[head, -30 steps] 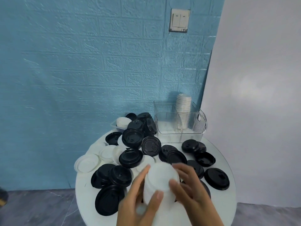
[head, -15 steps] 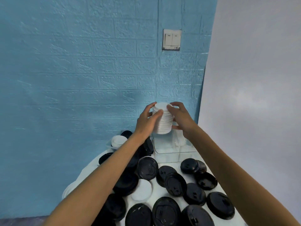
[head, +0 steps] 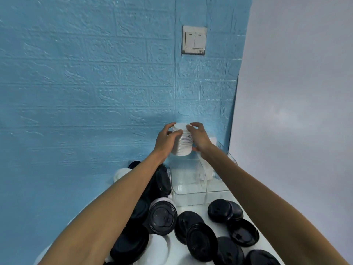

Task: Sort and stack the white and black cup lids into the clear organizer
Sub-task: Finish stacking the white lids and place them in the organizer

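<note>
A stack of white lids (head: 183, 142) hangs in the air above the clear organizer (head: 193, 190), close to the blue wall. My left hand (head: 166, 137) grips the stack's left side and my right hand (head: 199, 136) grips its right side, fingers curled over the top lid. Another white stack (head: 208, 172) stands inside the organizer's right part, mostly behind my right forearm. Several black lids (head: 201, 239) lie loose on the white round table (head: 191, 207) in front of the organizer. A few white lids (head: 158, 247) show among them at the lower left.
More black lids (head: 162, 180) are piled left of the organizer under my left forearm, beside a white lid stack (head: 120, 174) near the wall. A light switch (head: 194, 40) is on the blue wall. A grey wall stands at the right.
Both hands have lifted the white stack from the table's near side and carried it forward; since half a second ago it sits slightly lower, over the organizer.
</note>
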Demonstrator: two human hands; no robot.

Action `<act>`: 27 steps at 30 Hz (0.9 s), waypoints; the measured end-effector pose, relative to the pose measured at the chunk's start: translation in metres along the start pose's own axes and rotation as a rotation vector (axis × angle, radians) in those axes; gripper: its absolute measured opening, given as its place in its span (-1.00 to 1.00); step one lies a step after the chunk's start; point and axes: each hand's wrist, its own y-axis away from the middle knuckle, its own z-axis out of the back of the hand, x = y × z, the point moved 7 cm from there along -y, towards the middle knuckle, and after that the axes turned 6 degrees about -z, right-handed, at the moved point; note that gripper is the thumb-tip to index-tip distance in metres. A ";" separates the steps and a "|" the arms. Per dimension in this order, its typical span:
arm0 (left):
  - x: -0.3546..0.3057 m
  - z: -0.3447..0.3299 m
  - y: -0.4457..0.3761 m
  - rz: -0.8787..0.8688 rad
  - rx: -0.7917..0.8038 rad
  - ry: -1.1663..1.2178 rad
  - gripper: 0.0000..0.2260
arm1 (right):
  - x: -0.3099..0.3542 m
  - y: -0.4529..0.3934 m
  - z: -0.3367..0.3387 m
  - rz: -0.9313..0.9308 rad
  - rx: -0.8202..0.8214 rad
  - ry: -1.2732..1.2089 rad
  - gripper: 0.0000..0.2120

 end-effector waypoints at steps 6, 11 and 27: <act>0.027 -0.006 -0.018 0.002 0.014 -0.037 -0.66 | -0.020 -0.025 -0.004 -0.026 -0.001 0.031 -0.75; 0.027 -0.012 -0.026 -0.016 0.066 -0.144 -0.58 | -0.025 -0.030 -0.004 -0.053 -0.015 0.053 -0.73; 0.056 -0.007 -0.029 -0.118 0.159 -0.777 -0.49 | -0.037 -0.036 -0.016 -0.106 0.042 0.279 -0.63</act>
